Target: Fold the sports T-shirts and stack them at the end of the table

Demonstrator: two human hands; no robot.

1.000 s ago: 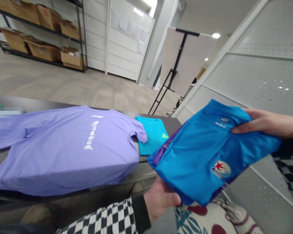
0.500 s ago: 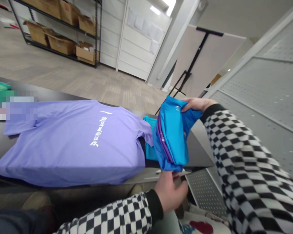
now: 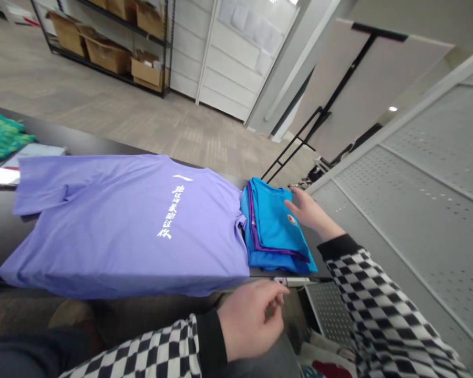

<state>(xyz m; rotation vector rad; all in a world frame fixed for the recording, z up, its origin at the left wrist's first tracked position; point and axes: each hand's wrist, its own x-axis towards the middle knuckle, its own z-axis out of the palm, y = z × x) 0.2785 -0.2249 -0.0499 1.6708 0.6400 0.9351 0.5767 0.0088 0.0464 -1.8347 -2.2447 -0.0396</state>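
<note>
Beside the right hand's (image 3: pixel 310 211) spread fingers, a pile of folded blue and purple shirts (image 3: pixel 278 223) on the worktop (image 3: pixel 0 227), left hand (image 3: pixel 252 320) empty with fingers loosely curled, purple shirt (image 3: pixel 130 226) lying flat beyond them.

Room above the bench (image 3: pixel 82 140): open over the spread purple shirt (image 3: pixel 137 226), which lies low and nearly flat, its lower edge draping over the near side. A bare strip runs between this shirt and the far edge. At the right end, the stack of folded shirts (image 3: pixel 278 223) rises higher and meets the purple sleeve, with no visible gap between them. The right hand (image 3: pixel 313 212) occupies the stack's outer side; beyond it, the tall perforated panel (image 3: pixel 421 210) bounds sideways passage. The left hand (image 3: pixel 252 317) occupies the near side. Green cloth (image 3: pixel 2 134) obstructs the far left corner.
</note>
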